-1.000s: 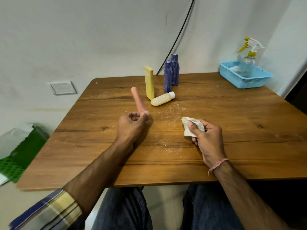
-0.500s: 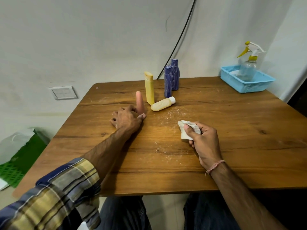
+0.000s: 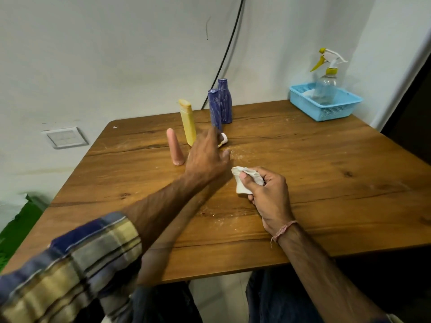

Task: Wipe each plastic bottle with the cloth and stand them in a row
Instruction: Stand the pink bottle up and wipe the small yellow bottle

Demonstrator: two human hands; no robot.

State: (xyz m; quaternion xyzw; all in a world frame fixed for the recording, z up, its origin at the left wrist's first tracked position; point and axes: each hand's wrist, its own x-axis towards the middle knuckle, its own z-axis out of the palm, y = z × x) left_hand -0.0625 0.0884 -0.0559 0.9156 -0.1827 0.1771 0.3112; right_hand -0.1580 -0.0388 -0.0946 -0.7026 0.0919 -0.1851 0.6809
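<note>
Left hand (image 3: pixel 206 157) spread open over what seems a lying cream bottle (image 3: pixel 223 139); right hand (image 3: pixel 264 192) clutching white cloth (image 3: pixel 242 180).

Pink bottle (image 3: pixel 175 148) is a skinny tapered thing, standing upright on its wide end out on the left; just beside it on the right stands the yellow bottle (image 3: pixel 188 123), flat-sided with a squared cap on top, leaning a touch; behind and to the right are two blue bottles, the front one (image 3: pixel 215 108) slim and the back one (image 3: pixel 225 101) wider with a narrow neck, both upright and overlapping in view. The cream bottle (image 3: pixel 223 139) lies on its side, mostly hidden, only its white cap end poking out; the white cloth (image 3: pixel 242 181) is crumpled into a wad, nearer than the bottles.
</note>
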